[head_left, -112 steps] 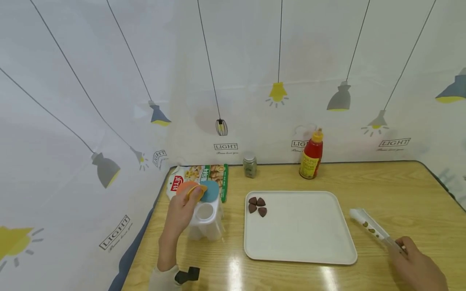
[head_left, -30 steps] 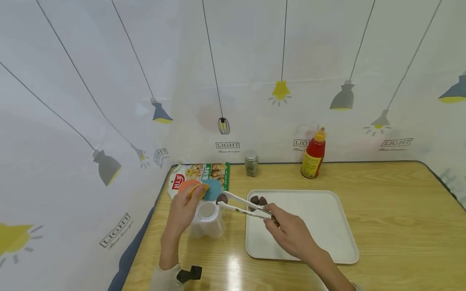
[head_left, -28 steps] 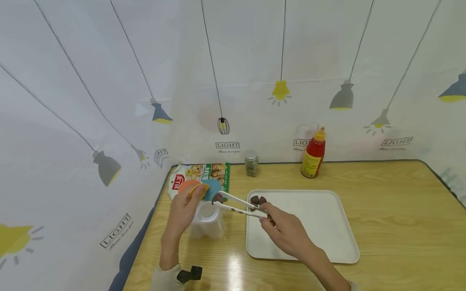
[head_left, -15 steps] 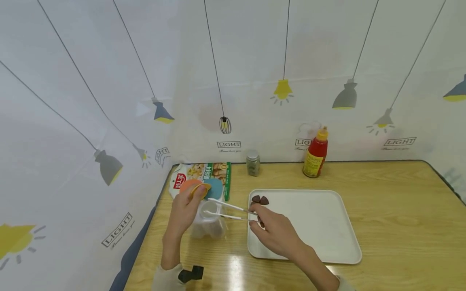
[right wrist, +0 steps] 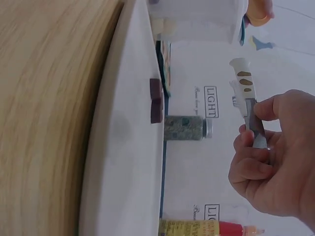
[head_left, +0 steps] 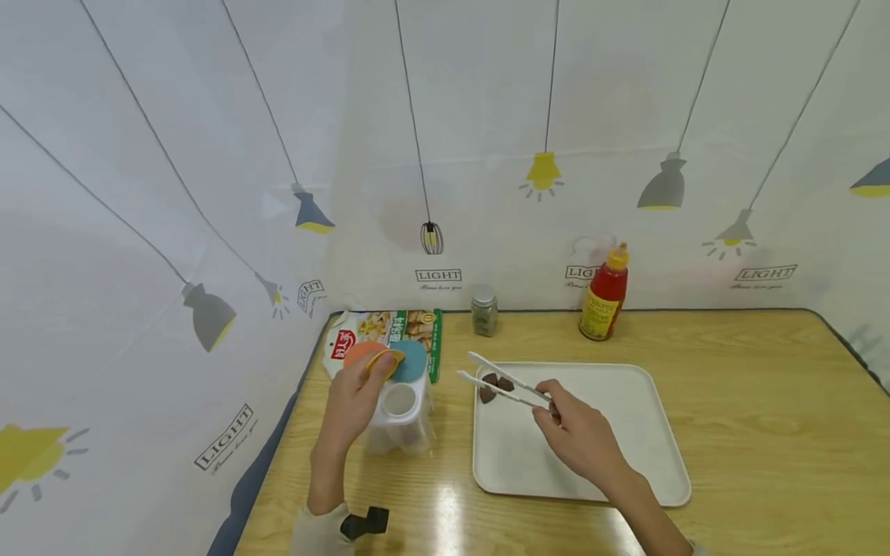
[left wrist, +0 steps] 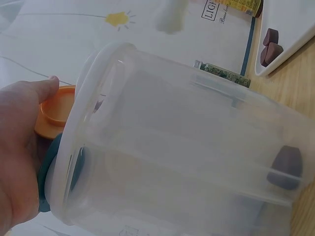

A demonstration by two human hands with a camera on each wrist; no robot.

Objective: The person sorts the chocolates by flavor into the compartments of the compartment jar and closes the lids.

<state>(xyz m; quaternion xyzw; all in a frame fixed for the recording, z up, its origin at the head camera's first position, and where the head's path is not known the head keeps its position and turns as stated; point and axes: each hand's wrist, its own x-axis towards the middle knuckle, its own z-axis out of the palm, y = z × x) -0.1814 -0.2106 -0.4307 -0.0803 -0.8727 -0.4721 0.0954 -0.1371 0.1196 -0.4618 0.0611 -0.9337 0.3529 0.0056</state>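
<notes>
My left hand [head_left: 353, 398] pinches the raised yellow lid [head_left: 385, 361] of a translucent container [head_left: 406, 432]. The round opening under that lid is uncovered; an orange lid [head_left: 360, 354] and a blue lid [head_left: 410, 361] are beside it. Through the container wall in the left wrist view, a dark brown piece [left wrist: 285, 167] shows near the bottom. My right hand [head_left: 584, 436] holds white-tipped tongs [right wrist: 244, 81] with their arms spread and nothing between the tips. Below the tongs, a few brown wedge-shaped pieces [head_left: 489, 388] sit in the left back corner of the white tray [head_left: 591, 463].
Behind the container lies a printed food packet [head_left: 424, 328]. A small glass jar [head_left: 484, 313] of green flakes and a red sauce bottle [head_left: 603, 297] with a yellow cap stand at the table's back edge, before a lamp-patterned curtain [head_left: 487, 116].
My right hand carried a brown piece in the tongs over the container opening, released it there, then drew the emptied tongs back right over the tray. My left hand kept its hold on the lid.
</notes>
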